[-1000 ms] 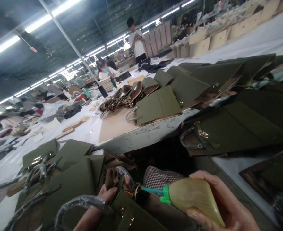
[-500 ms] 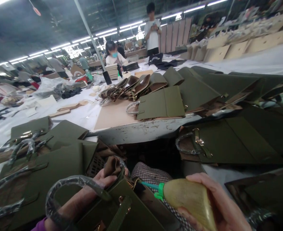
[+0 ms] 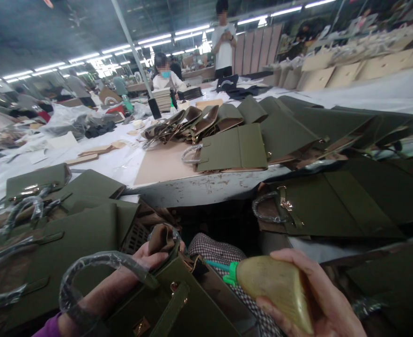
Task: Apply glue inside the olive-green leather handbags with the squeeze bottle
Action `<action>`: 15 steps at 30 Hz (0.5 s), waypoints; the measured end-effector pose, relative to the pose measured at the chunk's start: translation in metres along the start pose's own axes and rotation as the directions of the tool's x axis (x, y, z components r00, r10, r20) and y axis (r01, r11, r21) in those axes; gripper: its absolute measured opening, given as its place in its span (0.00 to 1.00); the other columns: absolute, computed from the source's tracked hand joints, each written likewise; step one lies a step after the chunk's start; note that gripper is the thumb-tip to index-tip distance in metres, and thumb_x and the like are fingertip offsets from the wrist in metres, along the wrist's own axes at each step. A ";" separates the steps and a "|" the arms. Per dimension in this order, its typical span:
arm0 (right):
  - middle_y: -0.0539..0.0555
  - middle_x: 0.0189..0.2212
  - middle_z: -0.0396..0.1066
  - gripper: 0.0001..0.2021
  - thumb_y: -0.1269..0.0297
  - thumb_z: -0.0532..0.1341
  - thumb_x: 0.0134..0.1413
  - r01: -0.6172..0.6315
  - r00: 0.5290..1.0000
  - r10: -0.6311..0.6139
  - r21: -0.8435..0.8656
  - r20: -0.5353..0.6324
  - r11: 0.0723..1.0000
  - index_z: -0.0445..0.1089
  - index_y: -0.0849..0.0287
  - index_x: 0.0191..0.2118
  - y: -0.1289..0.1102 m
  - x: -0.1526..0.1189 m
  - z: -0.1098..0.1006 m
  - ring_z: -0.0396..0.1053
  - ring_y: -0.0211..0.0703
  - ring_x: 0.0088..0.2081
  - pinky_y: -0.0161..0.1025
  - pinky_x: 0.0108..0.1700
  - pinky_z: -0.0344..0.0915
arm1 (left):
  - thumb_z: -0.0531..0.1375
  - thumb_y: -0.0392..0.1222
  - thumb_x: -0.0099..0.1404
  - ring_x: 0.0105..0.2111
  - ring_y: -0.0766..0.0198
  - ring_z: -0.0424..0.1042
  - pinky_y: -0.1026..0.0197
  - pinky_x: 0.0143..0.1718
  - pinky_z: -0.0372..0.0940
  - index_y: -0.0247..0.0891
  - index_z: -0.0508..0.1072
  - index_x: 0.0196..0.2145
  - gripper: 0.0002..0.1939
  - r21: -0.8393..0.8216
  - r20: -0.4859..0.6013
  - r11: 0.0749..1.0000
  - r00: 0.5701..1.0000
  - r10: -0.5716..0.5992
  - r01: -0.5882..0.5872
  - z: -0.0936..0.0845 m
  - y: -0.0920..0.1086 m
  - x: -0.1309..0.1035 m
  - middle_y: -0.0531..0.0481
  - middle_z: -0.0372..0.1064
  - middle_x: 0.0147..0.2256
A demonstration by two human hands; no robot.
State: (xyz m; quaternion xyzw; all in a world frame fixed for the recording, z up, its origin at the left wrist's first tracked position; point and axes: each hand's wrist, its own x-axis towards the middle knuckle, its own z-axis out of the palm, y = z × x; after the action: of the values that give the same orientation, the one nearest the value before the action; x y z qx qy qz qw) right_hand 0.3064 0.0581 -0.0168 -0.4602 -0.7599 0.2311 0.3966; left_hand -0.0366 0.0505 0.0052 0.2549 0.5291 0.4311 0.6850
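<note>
Yellowish stuff's visible in the squeeze bottle, gripped by the right hand; the near green bag's gripped at its top by the left hand.

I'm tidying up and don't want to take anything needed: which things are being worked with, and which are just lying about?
In use:
- squeeze bottle, in the right hand, nozzle toward the held bag
- held bag, gripped by the left hand

Apparently just lying about:
- untouched green bags
- tan pieces
- clear plastic
</note>
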 end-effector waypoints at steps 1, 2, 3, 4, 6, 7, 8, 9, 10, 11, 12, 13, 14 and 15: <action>0.55 0.45 0.77 0.23 0.51 0.68 0.62 0.014 1.000 -0.014 -0.017 0.006 1.000 0.63 0.46 0.59 0.001 0.001 -0.001 0.81 0.54 0.41 0.44 0.43 0.82 | 0.82 0.46 0.48 0.30 0.58 0.81 0.66 0.37 0.75 0.36 0.88 0.34 0.17 0.002 -0.002 1.000 1.000 0.001 -0.001 0.001 0.001 -0.001 0.49 0.81 0.26; 0.55 0.45 0.77 0.23 0.50 0.68 0.62 0.026 1.000 -0.026 -0.036 0.009 0.999 0.63 0.46 0.59 0.001 0.001 -0.002 0.81 0.54 0.40 0.46 0.44 0.82 | 0.81 0.44 0.50 0.30 0.58 0.81 0.66 0.37 0.74 0.35 0.88 0.35 0.16 0.004 -0.001 1.000 1.000 0.005 -0.005 0.002 0.002 -0.002 0.49 0.81 0.26; 0.55 0.45 0.77 0.23 0.50 0.68 0.62 0.033 0.999 -0.033 -0.056 0.011 0.998 0.63 0.47 0.59 0.002 0.001 -0.003 0.81 0.54 0.39 0.46 0.45 0.82 | 0.80 0.42 0.52 0.30 0.57 0.81 0.66 0.37 0.74 0.35 0.88 0.36 0.14 0.008 0.004 1.000 1.000 0.011 -0.011 0.003 0.003 -0.004 0.49 0.81 0.26; 0.55 0.45 0.77 0.23 0.51 0.68 0.62 0.035 0.999 -0.034 -0.066 0.019 0.997 0.63 0.47 0.59 0.004 0.000 -0.005 0.81 0.54 0.39 0.45 0.44 0.82 | 0.78 0.40 0.54 0.30 0.57 0.81 0.66 0.36 0.74 0.34 0.87 0.36 0.12 0.011 0.011 1.000 1.000 0.021 -0.021 0.005 0.004 -0.005 0.49 0.81 0.26; 0.55 0.46 0.77 0.24 0.52 0.68 0.62 0.036 0.999 -0.034 -0.061 0.035 0.997 0.64 0.47 0.59 0.006 -0.001 -0.009 0.81 0.53 0.40 0.42 0.42 0.82 | 0.73 0.37 0.59 0.31 0.57 0.82 0.66 0.37 0.74 0.34 0.87 0.38 0.08 0.025 0.023 0.999 0.999 0.040 -0.040 0.007 0.006 -0.007 0.51 0.81 0.27; 0.55 0.46 0.76 0.23 0.52 0.68 0.62 0.030 0.999 -0.028 -0.052 0.038 0.998 0.64 0.47 0.59 0.007 -0.003 -0.010 0.81 0.53 0.41 0.41 0.42 0.82 | 0.70 0.36 0.61 0.32 0.57 0.82 0.66 0.38 0.74 0.34 0.87 0.39 0.08 0.037 0.027 0.998 0.999 0.042 -0.043 0.008 0.007 -0.009 0.52 0.82 0.28; 0.55 0.46 0.76 0.23 0.52 0.68 0.62 0.025 0.999 -0.023 -0.043 0.042 0.999 0.64 0.47 0.59 0.009 -0.004 -0.012 0.81 0.53 0.42 0.40 0.42 0.82 | 0.69 0.35 0.63 0.32 0.58 0.82 0.66 0.38 0.73 0.34 0.87 0.40 0.09 0.051 0.030 0.998 0.999 0.039 -0.040 0.009 0.008 -0.010 0.53 0.82 0.29; 0.55 0.46 0.76 0.23 0.51 0.68 0.62 0.019 0.999 -0.017 -0.038 0.044 0.999 0.64 0.46 0.59 0.010 -0.007 -0.013 0.81 0.53 0.42 0.40 0.42 0.82 | 0.68 0.35 0.63 0.33 0.58 0.83 0.66 0.39 0.73 0.34 0.87 0.41 0.09 0.065 0.030 0.997 0.999 0.032 -0.033 0.010 0.009 -0.010 0.53 0.82 0.30; 0.55 0.47 0.76 0.23 0.51 0.68 0.62 0.014 0.999 -0.012 -0.038 0.044 0.999 0.64 0.46 0.59 0.011 -0.009 -0.015 0.81 0.54 0.42 0.41 0.42 0.82 | 0.68 0.35 0.63 0.34 0.57 0.83 0.66 0.39 0.73 0.34 0.87 0.41 0.09 0.073 0.029 0.997 0.999 0.021 -0.023 0.011 0.010 -0.011 0.52 0.83 0.31; 0.55 0.47 0.76 0.24 0.50 0.69 0.61 0.007 0.999 -0.006 -0.042 0.043 0.999 0.65 0.46 0.59 0.012 -0.011 -0.016 0.81 0.54 0.43 0.41 0.43 0.82 | 0.69 0.35 0.63 0.34 0.57 0.83 0.66 0.40 0.73 0.34 0.87 0.40 0.08 0.076 0.024 0.997 1.000 0.010 -0.011 0.012 0.010 -0.011 0.50 0.83 0.31; 0.55 0.47 0.77 0.24 0.50 0.69 0.60 0.001 0.999 0.001 -0.045 0.038 0.999 0.65 0.45 0.58 0.013 -0.013 -0.016 0.81 0.55 0.43 0.42 0.43 0.82 | 0.71 0.36 0.62 0.34 0.56 0.83 0.65 0.40 0.74 0.34 0.87 0.39 0.07 0.073 0.019 0.997 1.000 0.002 -0.004 0.012 0.011 -0.012 0.49 0.83 0.31; 0.55 0.47 0.77 0.25 0.49 0.70 0.60 -0.005 0.999 0.006 -0.041 0.032 0.999 0.65 0.45 0.59 0.014 -0.015 -0.017 0.81 0.56 0.43 0.42 0.43 0.82 | 0.73 0.37 0.60 0.35 0.55 0.83 0.64 0.41 0.74 0.34 0.87 0.37 0.06 0.067 0.012 0.998 1.000 0.000 -0.001 0.013 0.011 -0.012 0.47 0.83 0.31; 0.55 0.47 0.77 0.25 0.49 0.70 0.60 -0.012 1.000 0.013 -0.035 0.019 0.999 0.65 0.45 0.59 0.014 -0.016 -0.017 0.81 0.56 0.43 0.42 0.43 0.82 | 0.74 0.37 0.59 0.35 0.54 0.83 0.63 0.42 0.75 0.34 0.87 0.37 0.07 0.062 0.005 0.998 1.000 -0.001 0.000 0.013 0.011 -0.012 0.46 0.84 0.32; 0.55 0.47 0.77 0.25 0.48 0.69 0.60 -0.023 1.000 0.023 -0.029 0.013 0.999 0.65 0.45 0.59 0.014 -0.016 -0.017 0.81 0.56 0.43 0.43 0.43 0.82 | 0.74 0.38 0.59 0.35 0.54 0.82 0.63 0.41 0.75 0.34 0.87 0.37 0.08 0.059 0.002 0.998 1.000 0.000 0.000 0.014 0.011 -0.012 0.46 0.84 0.32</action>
State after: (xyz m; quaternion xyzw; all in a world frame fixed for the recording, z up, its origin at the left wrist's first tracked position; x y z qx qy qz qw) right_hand 0.3312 0.0498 -0.0233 -0.4731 -0.7604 0.2278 0.3823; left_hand -0.0278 0.0471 0.0247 0.2752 0.5410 0.4150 0.6778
